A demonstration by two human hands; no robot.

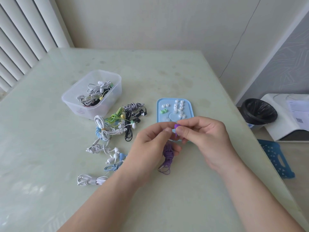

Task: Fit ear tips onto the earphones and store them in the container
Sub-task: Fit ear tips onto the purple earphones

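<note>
A purple earbud [176, 126] is pinched between the thumb and forefinger of the right hand [206, 136] and is met from the other side by the curled fingertips of the left hand [150, 144]. Whether a tip is already seated on it cannot be told, as the nozzle is hidden by the fingers. The coiled purple cable [167, 155] is gripped by the lower fingers of the left hand and hangs beneath it, over the worktop [175, 203].

Just beyond both hands a blue tray [158, 104] is set, on which white ear tips [179, 108] and a green pair [163, 111] are laid out. Beyond the left hand and to its outer side, bundled earphones [117, 124] are spread, and past them the clear container [117, 81] is seen, with several sets already inside.

Trouble is judged most likely from the smallness of the parts: a soft tip could be squeezed out of the pinch and flicked away, or left only half seated, so that it would be shed once stored. The tray lies close under the knuckles, so it could be knocked and its tips scattered. The hanging loops could also be snagged or uncoiled
</note>
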